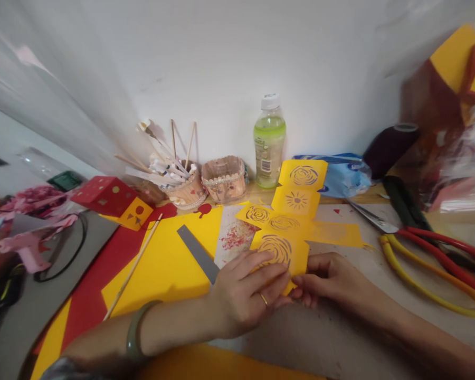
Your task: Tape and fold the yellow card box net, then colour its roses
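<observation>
A yellow paper box net (292, 222) with cut-out swirl and sunburst patterns is held up at a tilt over the table. My left hand (248, 287), with a ring on one finger, lies across its lower panel and grips it with bent fingers. At the lower right edge, my right hand (320, 278) pinches the paper between thumb and fingers. Part of the lowest panel is hidden behind my left hand. Left of it, a grey metal ruler (198, 254) rests on a yellow paper sheet (162, 258).
Scissors with red handles (439, 244) lie at right. Behind stand a bottle (269, 142), a cup of pens (184, 190) and a small container (224, 182). A red paper box (105, 196), a pink glue gun (26, 245) and a wooden stick (132, 269) are at left.
</observation>
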`<state>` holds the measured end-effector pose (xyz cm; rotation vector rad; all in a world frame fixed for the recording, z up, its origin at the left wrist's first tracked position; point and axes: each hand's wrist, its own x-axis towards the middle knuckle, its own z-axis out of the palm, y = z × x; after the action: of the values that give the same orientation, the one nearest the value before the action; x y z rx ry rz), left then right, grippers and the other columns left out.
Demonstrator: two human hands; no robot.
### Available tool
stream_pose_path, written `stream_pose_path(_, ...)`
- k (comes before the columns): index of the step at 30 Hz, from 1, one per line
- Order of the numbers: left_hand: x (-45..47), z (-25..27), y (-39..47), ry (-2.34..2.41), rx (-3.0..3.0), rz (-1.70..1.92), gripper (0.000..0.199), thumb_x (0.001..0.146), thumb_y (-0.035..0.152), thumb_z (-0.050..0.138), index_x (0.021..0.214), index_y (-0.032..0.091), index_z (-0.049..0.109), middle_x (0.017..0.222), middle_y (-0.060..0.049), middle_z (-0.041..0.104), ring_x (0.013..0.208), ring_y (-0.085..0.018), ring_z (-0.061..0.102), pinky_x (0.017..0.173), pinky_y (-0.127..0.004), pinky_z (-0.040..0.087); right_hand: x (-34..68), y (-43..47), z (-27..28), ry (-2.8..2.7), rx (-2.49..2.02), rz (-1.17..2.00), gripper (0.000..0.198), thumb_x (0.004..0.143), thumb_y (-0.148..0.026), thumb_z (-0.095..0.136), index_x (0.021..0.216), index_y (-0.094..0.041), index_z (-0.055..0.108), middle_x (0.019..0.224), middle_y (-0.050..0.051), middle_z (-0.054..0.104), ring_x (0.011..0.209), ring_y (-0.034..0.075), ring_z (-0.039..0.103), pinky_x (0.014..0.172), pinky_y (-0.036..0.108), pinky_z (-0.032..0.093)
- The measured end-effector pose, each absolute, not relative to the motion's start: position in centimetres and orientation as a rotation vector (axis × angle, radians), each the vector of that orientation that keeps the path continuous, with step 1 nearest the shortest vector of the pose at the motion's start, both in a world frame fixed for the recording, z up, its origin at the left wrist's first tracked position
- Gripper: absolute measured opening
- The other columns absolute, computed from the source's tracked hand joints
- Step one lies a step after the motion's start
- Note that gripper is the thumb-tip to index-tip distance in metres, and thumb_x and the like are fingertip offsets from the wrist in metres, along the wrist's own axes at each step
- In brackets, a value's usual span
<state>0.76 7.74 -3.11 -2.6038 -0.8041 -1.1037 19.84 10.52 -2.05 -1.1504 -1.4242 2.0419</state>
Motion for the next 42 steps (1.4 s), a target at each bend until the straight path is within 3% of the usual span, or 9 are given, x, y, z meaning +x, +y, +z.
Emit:
stream_pose_path(13,0.71,-3.04,7.77,-0.81,-2.618,-1.114,0.021,0.083,0.026,0.057,0.094,0.009,0.061,0.091,-0.006,0.069,0.095,-0.021,0.059,0.076,-0.035,0.056,19.85,10.59,-2.23,-1.456,-1.117,2.043,0.013,0.067,-0.026,0.063,0.064,-0.014,0.068,0.063,0.001,0.066,0.051,0.007,0.055,0.054,0.02,0.047)
stream_pose_path(36,0.77,-2.76,7.86,-0.811,-2.675,-1.153,0.024,0.084,0.029,0.055,0.095,0.008,0.061,0.091,-0.008,0.068,0.098,-0.022,0.057,0.078,-0.036,0.055,19.64,10.5,-1.99,-1.423,-1.157,2.041,0.021,0.065,-0.035,0.066,0.063,-0.014,0.066,0.061,0.002,0.064,0.05,0.008,0.054,0.054,0.023,0.047)
stream_pose_path(42,0.94,-2.18,7.88,-0.926,-2.731,-1.252,0.014,0.079,0.021,0.061,0.088,0.01,0.062,0.082,-0.007,0.067,0.082,-0.017,0.057,0.074,-0.033,0.054,19.65,10.5,-1.85,-1.452,-1.131,2.061,0.017,0.066,-0.033,0.065,0.062,-0.016,0.065,0.056,-0.001,0.061,0.051,0.008,0.054,0.055,0.022,0.046)
